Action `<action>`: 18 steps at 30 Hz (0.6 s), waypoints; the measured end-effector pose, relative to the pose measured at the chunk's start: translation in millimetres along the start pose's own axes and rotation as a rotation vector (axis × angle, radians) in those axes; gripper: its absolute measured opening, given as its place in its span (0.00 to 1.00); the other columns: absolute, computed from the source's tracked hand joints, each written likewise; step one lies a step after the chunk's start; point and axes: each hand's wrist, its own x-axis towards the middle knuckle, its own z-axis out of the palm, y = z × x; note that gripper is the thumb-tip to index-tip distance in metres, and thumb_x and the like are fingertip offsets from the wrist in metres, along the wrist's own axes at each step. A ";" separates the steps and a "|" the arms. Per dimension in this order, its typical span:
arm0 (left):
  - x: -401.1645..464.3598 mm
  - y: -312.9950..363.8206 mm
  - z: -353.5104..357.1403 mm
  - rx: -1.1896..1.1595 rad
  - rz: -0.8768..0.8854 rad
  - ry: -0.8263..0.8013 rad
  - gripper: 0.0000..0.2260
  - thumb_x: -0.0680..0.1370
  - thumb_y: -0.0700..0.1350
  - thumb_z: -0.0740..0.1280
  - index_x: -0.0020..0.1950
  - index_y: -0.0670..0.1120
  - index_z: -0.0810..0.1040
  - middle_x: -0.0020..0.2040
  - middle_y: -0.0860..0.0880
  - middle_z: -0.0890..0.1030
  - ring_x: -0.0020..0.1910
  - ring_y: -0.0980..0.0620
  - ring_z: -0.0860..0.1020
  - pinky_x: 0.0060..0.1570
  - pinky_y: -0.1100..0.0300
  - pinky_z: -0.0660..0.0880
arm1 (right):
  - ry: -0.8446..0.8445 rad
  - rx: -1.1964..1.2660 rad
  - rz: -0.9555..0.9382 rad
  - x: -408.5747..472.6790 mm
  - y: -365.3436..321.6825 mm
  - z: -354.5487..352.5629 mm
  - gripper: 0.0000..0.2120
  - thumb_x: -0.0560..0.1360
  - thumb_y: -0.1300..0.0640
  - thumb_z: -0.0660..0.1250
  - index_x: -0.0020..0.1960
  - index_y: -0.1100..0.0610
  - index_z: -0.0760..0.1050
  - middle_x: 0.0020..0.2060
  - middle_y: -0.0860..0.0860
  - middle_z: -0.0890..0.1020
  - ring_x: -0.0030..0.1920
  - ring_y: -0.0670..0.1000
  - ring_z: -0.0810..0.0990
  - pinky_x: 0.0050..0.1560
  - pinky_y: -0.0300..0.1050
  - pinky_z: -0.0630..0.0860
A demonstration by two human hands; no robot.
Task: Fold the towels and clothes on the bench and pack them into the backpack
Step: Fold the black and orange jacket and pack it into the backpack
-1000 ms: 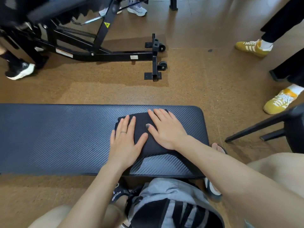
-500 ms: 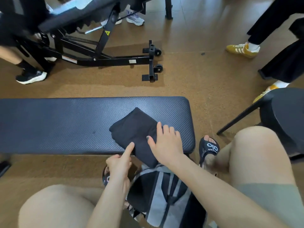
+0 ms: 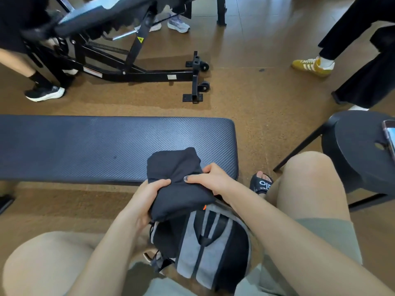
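Left to right. The left hand now grips the near-left edge of the folded black garment, thumb on top and fingers curled beneath — half a second earlier it hung below the surface with one finger extended, holding nothing. The garment, which lay flat on the padded surface under both palms a second ago, is lifted clear at its near end and bunched between the hands; its far end overlaps the surface's front edge, its near end hangs over the grey-and-black backpack standing between the knees. The right hand pinches the garment's right side, where earlier it pressed flat. Judged from this, folding of this piece is finished and packing begins — the garment has yet to enter the backpack, whose opening is hidden beneath the cloth.
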 end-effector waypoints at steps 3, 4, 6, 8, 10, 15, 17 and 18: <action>-11.5 1.7 5.9 -0.063 -0.094 -0.105 0.19 0.75 0.47 0.73 0.66 0.47 0.81 0.58 0.41 0.85 0.55 0.40 0.85 0.49 0.48 0.82 | -0.136 0.311 0.055 -14.2 4.9 -3.2 0.20 0.67 0.50 0.82 0.49 0.59 0.78 0.37 0.50 0.87 0.39 0.48 0.87 0.34 0.41 0.79; -15.0 3.2 8.3 -0.080 -0.133 -0.138 0.19 0.74 0.48 0.75 0.64 0.45 0.83 0.59 0.40 0.84 0.56 0.40 0.85 0.48 0.50 0.82 | -0.217 0.425 0.079 -19.0 7.1 -4.7 0.20 0.68 0.51 0.81 0.54 0.60 0.80 0.42 0.52 0.88 0.44 0.51 0.88 0.40 0.44 0.82; -20.2 6.6 11.2 -0.104 -0.170 -0.203 0.20 0.71 0.50 0.77 0.60 0.43 0.85 0.61 0.40 0.84 0.56 0.40 0.84 0.49 0.50 0.82 | -0.379 0.589 0.120 -28.7 12.5 -8.0 0.25 0.69 0.51 0.80 0.61 0.60 0.81 0.52 0.56 0.87 0.53 0.56 0.86 0.46 0.50 0.83; -21.6 10.7 11.6 -0.110 -0.182 -0.250 0.24 0.68 0.50 0.80 0.61 0.42 0.85 0.62 0.40 0.83 0.57 0.41 0.84 0.51 0.50 0.81 | -0.466 0.678 0.122 -34.8 18.4 -10.7 0.23 0.69 0.48 0.80 0.61 0.57 0.84 0.57 0.56 0.85 0.57 0.56 0.85 0.48 0.49 0.83; -22.9 13.8 13.6 -0.114 -0.189 -0.299 0.26 0.67 0.50 0.81 0.63 0.42 0.84 0.64 0.40 0.82 0.59 0.40 0.83 0.56 0.50 0.80 | -0.524 0.732 0.100 -37.5 23.9 -12.9 0.21 0.70 0.47 0.80 0.60 0.55 0.84 0.60 0.56 0.84 0.60 0.55 0.83 0.54 0.49 0.81; -22.8 19.2 23.2 -0.089 -0.166 -0.347 0.26 0.67 0.52 0.82 0.61 0.44 0.85 0.64 0.41 0.83 0.60 0.41 0.83 0.53 0.50 0.81 | -0.504 0.885 0.033 -42.5 31.5 -26.5 0.27 0.73 0.51 0.78 0.68 0.60 0.78 0.65 0.58 0.81 0.65 0.58 0.80 0.69 0.54 0.74; -23.9 19.5 28.6 -0.057 -0.150 -0.370 0.25 0.68 0.54 0.81 0.62 0.45 0.85 0.64 0.42 0.83 0.62 0.42 0.82 0.55 0.51 0.80 | -0.456 0.920 0.008 -46.1 30.5 -32.5 0.26 0.72 0.53 0.78 0.67 0.61 0.78 0.63 0.59 0.82 0.64 0.58 0.81 0.65 0.53 0.77; -25.1 19.8 32.5 -0.042 -0.141 -0.374 0.24 0.70 0.54 0.79 0.63 0.46 0.84 0.63 0.43 0.83 0.62 0.42 0.82 0.57 0.50 0.79 | -0.437 0.932 -0.011 -48.0 28.5 -35.3 0.25 0.72 0.54 0.77 0.66 0.62 0.79 0.62 0.59 0.82 0.62 0.59 0.82 0.60 0.52 0.80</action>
